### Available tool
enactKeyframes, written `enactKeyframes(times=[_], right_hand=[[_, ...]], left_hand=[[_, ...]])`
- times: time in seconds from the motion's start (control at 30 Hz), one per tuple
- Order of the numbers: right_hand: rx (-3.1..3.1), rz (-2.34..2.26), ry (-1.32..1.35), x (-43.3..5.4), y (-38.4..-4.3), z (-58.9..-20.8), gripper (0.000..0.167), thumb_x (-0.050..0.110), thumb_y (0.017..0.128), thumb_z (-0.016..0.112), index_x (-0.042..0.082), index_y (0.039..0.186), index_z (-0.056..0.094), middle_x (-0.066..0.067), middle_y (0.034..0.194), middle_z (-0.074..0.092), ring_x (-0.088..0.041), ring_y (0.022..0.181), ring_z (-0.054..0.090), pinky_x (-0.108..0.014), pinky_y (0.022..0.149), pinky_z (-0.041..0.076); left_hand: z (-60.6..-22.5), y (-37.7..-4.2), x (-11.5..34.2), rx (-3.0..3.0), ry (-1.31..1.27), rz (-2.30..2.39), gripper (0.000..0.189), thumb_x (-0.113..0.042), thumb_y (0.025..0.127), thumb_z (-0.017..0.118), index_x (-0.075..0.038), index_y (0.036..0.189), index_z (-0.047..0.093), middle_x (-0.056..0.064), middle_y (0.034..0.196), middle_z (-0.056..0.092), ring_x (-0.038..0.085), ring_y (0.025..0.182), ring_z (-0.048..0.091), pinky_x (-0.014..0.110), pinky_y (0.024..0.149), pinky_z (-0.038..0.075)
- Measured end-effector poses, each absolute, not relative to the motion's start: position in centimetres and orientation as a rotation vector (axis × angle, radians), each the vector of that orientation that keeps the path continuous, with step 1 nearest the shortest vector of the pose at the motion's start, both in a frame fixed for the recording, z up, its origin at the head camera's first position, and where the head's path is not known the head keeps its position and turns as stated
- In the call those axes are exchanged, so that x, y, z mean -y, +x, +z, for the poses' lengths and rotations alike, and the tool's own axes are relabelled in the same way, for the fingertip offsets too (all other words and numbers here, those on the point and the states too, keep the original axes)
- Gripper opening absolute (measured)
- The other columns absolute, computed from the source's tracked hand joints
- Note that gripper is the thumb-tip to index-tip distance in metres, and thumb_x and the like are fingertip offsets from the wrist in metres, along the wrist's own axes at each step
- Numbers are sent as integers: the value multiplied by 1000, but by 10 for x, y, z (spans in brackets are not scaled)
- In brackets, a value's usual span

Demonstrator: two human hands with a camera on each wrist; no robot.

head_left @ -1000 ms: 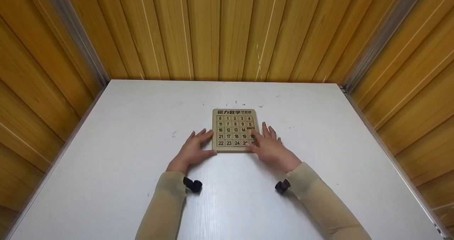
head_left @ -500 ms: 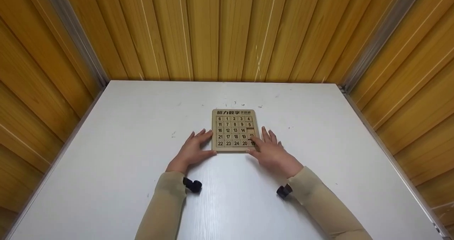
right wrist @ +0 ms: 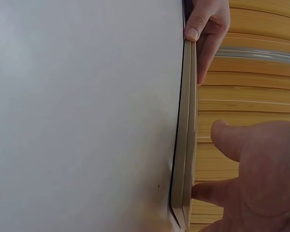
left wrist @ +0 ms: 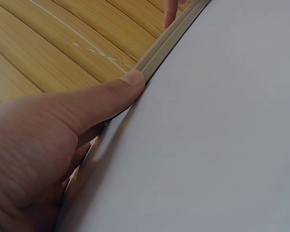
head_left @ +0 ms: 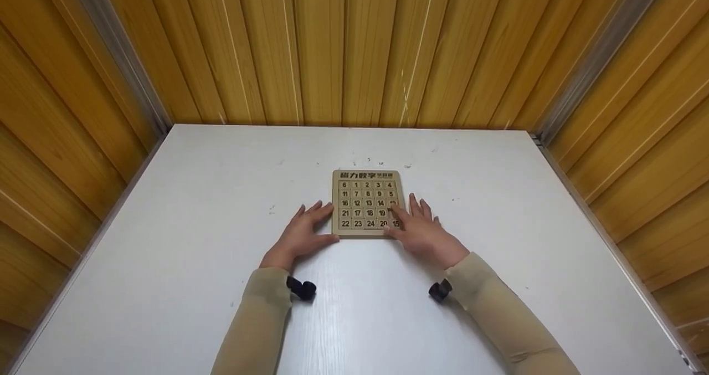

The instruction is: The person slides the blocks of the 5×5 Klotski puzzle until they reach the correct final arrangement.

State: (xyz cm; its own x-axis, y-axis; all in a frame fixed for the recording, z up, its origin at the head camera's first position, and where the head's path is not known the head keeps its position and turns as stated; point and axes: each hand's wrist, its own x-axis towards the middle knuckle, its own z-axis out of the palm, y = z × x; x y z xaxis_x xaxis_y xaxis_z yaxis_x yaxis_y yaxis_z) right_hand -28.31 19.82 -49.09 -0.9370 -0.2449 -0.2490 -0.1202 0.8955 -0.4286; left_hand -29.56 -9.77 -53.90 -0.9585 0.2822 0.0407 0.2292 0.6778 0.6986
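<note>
A wooden number slide puzzle (head_left: 363,232) lies flat on the white table in the head view, with rows of numbered tiles. My left hand (head_left: 299,235) holds its near left corner, thumb on the near edge and fingers along the left side. The left wrist view shows the left thumb (left wrist: 106,99) against the board's edge. My right hand (head_left: 425,234) is at the right side, its index fingertip touching the right column just below the 10 tile (head_left: 392,203). The finger partly covers that column. The right thumb is above the near right corner; in the right wrist view it stands off the board.
The white table (head_left: 354,319) has small dark marks beyond the puzzle. Yellow wood-patterned panels (head_left: 354,48) enclose the back and both sides, with grey metal posts at the corners. A small black camera (head_left: 302,289) is strapped to each wrist.
The 10 tile has slid one place away from me, into the gap below the 5 tile. My right index finger has moved slightly with it; the left hand stays put.
</note>
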Motion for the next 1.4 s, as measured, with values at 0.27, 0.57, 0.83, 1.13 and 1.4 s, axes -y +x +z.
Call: enactKeyframes(times=[0.27, 0.57, 0.83, 1.13, 1.4], right_hand=[[-2763, -582, -344, -201, -264, -489, 77, 61, 103, 45, 23, 166, 20, -15, 173, -12, -42, 160, -13, -75, 125, 3], [-2780, -498, -366, -200, -242, -488, 75, 57, 103, 51, 17, 163, 32, -17, 174, -6, -43, 160, -8, -76, 125, 6], [-2777, -499, -340, -200, -247, -489, 75, 56, 103, 51, 18, 164, 29, -19, 173, -6, -45, 160, -9, -77, 124, 5], [-2767, -500, -318, -201, -258, -490, 74, 58, 104, 48, 24, 165, 24, -19, 173, -9, -43, 160, -11, -75, 125, 5], [-2789, -514, -335, -195, -255, -488, 76, 57, 103, 50, 23, 166, 22, -16, 173, -11, -42, 160, -12, -74, 126, 5]], left_hand=[[-538, -296, 98, -2811, 394, 1144, 82, -35, 85, 84, -19, 156, 46, -4, 162, 44, 18, 160, 25, 40, 136, 3], [-541, -297, 101, -2814, 432, 1157, 82, -35, 86, 84, -17, 156, 45, -2, 163, 44, 20, 160, 26, 42, 136, 3], [-542, -298, 100, -2808, 442, 1149, 83, -35, 86, 83, -18, 156, 44, -2, 163, 44, 20, 160, 25, 42, 136, 3], [-540, -296, 97, -2803, 385, 1166, 83, -34, 84, 85, -19, 156, 46, 1, 163, 43, 20, 160, 25, 42, 136, 3], [-540, -296, 97, -2792, 361, 1172, 83, -35, 84, 85, -22, 156, 46, -2, 163, 43, 19, 160, 23, 43, 136, 4]])
